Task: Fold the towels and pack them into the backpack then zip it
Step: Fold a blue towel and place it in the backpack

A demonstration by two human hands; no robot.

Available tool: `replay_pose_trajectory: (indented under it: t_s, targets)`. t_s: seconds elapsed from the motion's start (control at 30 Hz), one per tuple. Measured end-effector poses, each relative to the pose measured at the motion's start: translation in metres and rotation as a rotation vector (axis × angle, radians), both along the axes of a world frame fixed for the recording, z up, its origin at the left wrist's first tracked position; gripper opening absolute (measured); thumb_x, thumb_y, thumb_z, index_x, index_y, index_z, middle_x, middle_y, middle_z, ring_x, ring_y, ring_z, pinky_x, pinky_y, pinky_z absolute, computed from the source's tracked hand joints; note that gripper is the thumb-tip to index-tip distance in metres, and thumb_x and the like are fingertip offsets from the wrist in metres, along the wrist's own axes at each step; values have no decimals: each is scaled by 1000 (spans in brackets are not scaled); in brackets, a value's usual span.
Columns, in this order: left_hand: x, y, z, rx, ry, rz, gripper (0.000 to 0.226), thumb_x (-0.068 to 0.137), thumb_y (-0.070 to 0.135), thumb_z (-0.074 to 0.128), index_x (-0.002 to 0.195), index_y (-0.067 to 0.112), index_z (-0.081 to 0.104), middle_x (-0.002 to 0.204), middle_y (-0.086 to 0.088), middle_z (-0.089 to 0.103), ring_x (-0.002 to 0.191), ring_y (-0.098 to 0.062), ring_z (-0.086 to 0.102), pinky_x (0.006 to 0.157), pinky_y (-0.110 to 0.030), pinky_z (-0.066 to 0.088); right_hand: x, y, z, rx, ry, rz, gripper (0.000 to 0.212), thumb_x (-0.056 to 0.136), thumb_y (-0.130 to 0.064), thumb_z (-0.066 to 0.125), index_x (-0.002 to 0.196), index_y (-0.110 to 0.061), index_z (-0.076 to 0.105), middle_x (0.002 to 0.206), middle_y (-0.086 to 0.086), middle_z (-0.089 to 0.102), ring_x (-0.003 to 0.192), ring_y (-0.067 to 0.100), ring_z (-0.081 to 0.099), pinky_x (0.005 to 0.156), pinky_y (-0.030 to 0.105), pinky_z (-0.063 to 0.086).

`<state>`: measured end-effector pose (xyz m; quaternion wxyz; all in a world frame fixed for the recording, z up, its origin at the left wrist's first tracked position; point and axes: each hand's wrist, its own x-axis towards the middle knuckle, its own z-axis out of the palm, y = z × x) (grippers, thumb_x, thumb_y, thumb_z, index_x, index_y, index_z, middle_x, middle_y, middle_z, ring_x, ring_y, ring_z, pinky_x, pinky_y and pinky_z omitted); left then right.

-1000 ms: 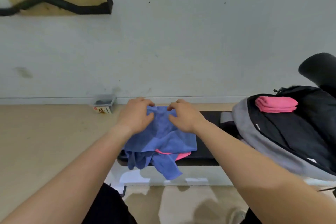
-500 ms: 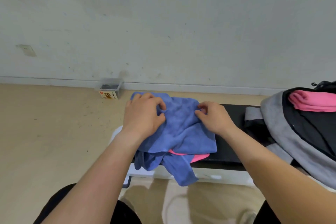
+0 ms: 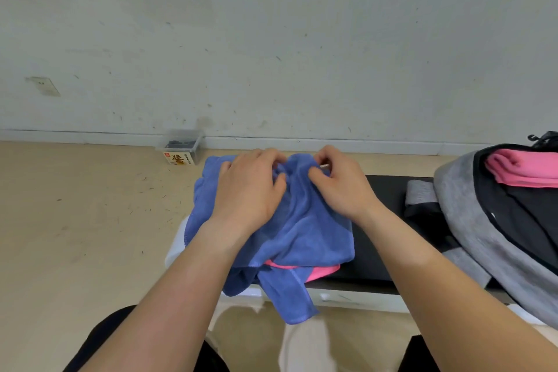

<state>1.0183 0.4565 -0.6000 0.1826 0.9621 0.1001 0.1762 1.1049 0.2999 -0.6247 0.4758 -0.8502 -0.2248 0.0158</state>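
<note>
A crumpled blue towel [image 3: 305, 235] lies on the left end of a black-topped bench [image 3: 374, 251], with one corner hanging over the front edge. A pink towel [image 3: 320, 272] peeks out from under it. My left hand [image 3: 250, 190] and my right hand [image 3: 341, 187] both pinch the blue towel's far edge, close together. At the right stands an open grey and black backpack [image 3: 471, 220] with a folded pink towel [image 3: 522, 167] lying in its opening.
A small clear plastic box [image 3: 181, 146] with a label sits on the floor by the wall, behind the bench. The white wall is close behind. My knees in dark clothing are at the bottom edge.
Both hands have come closer together on the far edge of the blue towel, bunching it between them. The view has tilted down and shifted slightly.
</note>
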Motion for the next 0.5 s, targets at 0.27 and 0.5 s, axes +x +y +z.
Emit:
replay_pose_trajectory:
  t_s: [0.27,0.5]
  targets:
    - [10,1,13,-96,-2,-261,49,89,9,53,131,34,59,107,13,67,94,-15,52,87,-36,47,-23,-10,18,111,-86,233,32,78,10,50,80,-20,63,82,-10,69,84,2,67,76,14,49]
    - [-4,0,18,16,205,-279,29,81,25,61,106,37,70,70,13,55,77,-13,55,63,-31,43,-25,-22,13,-96,-91,20,13,79,-25,70,84,-30,59,75,-10,64,72,4,61,60,20,43]
